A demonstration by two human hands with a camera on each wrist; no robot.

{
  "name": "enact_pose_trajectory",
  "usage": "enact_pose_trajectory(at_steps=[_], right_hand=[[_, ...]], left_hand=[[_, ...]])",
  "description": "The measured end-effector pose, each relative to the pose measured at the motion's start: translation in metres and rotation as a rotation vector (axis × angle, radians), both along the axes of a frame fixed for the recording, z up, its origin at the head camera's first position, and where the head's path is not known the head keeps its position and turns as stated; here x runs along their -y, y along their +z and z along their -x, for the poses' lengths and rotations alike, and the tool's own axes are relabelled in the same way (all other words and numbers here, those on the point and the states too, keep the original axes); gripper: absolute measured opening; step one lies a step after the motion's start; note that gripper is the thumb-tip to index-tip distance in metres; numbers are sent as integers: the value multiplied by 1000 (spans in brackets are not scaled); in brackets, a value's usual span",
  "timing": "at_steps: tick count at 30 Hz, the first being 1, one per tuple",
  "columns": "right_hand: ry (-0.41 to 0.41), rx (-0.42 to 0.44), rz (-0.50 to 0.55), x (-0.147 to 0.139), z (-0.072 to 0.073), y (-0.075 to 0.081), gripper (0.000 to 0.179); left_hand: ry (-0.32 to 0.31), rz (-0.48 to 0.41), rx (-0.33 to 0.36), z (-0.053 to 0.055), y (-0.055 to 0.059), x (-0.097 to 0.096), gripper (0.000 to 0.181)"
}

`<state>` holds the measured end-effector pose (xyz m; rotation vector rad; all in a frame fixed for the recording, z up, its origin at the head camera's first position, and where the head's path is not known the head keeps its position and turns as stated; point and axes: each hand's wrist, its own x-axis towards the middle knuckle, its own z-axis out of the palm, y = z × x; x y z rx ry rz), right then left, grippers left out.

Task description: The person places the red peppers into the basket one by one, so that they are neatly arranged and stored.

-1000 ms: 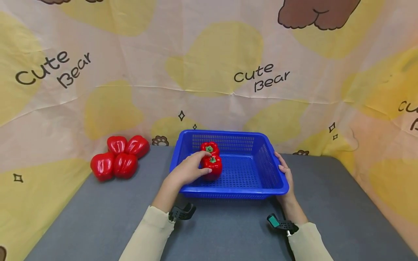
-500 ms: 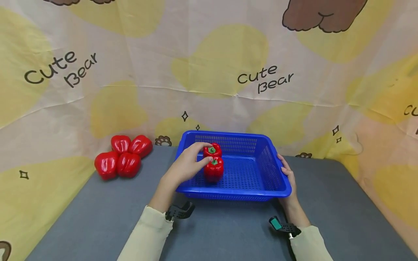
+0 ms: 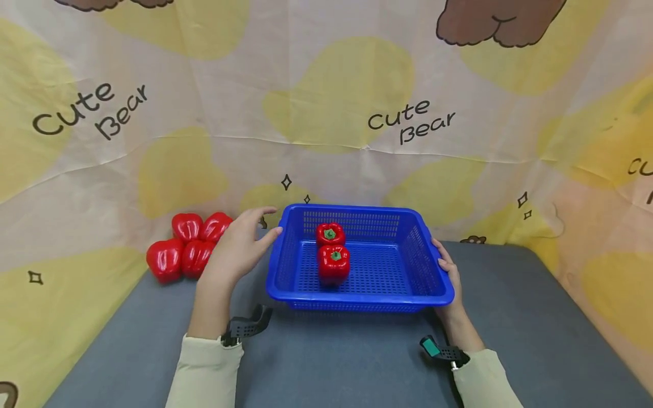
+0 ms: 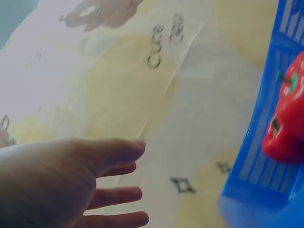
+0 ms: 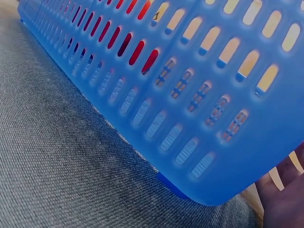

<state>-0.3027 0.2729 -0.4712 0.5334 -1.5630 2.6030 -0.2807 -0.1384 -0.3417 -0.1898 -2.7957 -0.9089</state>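
My left hand (image 3: 236,249) is held up to the left of a blue plastic basket (image 3: 357,298), fingers spread and nothing in them. The left wrist view shows the same hand (image 4: 61,183) with thumb and fingers apart, short of the basket wall. Two red bell peppers (image 3: 334,267) with green stems stand upright inside the basket, one behind the other, left of its middle. My right hand (image 3: 451,289) grips the basket's right side at the rim. In the right wrist view, that hand's fingers (image 5: 287,175) show past the basket's corner.
Several more red bell peppers (image 3: 164,260) sit bunched on the grey table (image 3: 336,362) at the left, partly hidden behind my left hand. A patterned cloth (image 3: 326,102) hangs just behind the basket along the table's back edge.
My left hand has let go of the peppers in the basket and moved left, out over the rim toward the bunch on the table. The right hand stays at the basket's right side.
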Motion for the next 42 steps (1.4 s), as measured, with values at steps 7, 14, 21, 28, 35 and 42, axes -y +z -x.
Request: enact_pose_trajectory(at_steps=[7, 14, 21, 28, 35, 42], right_hand=[[13, -13, 11, -1, -1, 0, 47], [-16, 7, -25, 1, -2, 2, 48], [13, -2, 2, 1, 0, 0, 47], [14, 12, 5, 0, 0, 1, 46], [4, 14, -10, 0, -1, 2, 47], [-25, 25, -49, 1, 0, 1, 48]], left_hand=[[89, 24, -15, 0, -3, 32, 59], [175, 83, 75, 6, -20, 56, 71], [245, 50, 96, 14, -40, 71, 81], [345, -4, 137, 19, -59, 83, 93], [444, -16, 112, 24, -74, 88, 88], [470, -9, 95, 27, -80, 88, 82]])
